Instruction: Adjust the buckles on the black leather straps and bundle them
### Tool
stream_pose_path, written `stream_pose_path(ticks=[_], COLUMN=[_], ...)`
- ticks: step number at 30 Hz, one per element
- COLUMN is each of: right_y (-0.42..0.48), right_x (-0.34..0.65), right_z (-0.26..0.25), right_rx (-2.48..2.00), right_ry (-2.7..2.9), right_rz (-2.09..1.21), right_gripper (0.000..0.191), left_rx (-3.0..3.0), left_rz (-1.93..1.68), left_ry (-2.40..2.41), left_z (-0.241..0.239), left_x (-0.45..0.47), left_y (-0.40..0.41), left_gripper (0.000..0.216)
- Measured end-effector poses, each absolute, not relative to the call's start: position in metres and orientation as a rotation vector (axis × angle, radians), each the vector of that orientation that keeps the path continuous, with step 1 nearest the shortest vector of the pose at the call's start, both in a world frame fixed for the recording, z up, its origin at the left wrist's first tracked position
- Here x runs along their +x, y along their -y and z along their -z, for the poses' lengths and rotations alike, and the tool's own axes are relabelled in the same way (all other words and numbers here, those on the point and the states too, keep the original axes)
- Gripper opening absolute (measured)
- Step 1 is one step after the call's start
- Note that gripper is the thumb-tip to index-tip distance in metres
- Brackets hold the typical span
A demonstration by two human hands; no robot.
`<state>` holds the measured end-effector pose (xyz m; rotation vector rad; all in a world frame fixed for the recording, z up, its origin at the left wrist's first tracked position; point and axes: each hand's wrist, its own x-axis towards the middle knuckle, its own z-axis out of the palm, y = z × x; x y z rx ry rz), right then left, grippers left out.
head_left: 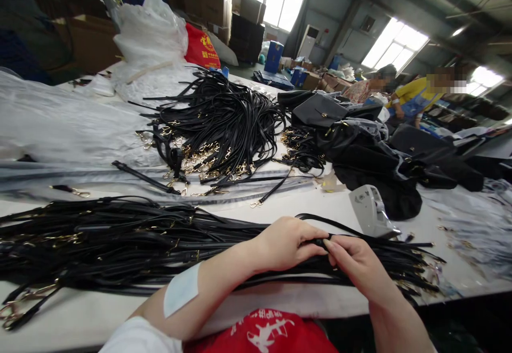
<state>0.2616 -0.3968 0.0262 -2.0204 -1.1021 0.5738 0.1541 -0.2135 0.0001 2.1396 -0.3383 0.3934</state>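
Note:
My left hand [290,243] pinches a black strap [319,242] between thumb and fingers, above the front edge of the table. Close against it, my right hand [352,257] grips the same strap with thumb and forefinger. Part of the strap is hidden by my fingers. Beneath and behind both hands runs a long bundle of black straps [132,230] with gold-coloured buckles and clasps, stretching from the left edge to the right. Gold clasps [426,273] show at its right end.
A heap of black straps [224,118] with gold clasps lies farther back. Black bags [360,145] are piled behind a grey-white device [370,209]. Clear plastic wrap [68,113] covers the left side. Two people stand at the far right, one in a yellow top [418,94].

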Motion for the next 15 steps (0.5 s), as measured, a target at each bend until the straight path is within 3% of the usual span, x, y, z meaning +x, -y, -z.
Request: stream_pose_path(ticks=[9,15], right_y=[0.399,0.403], right_x=[0.262,0.266], right_z=[-0.030,-0.031], right_rx=[-1.939,-1.978], right_ry=[1.071,1.094], right_rz=[-0.637,-0.634], right_gripper=[0.049,0.048], left_rx=[1.930,1.892], left_rz=[-0.444,-0.399], left_ry=[0.249,0.141], left_z=[-0.001,-0.006], left_x=[0.155,0.152], left_y=[0.214,0.211], left_gripper=[0.033,0.022])
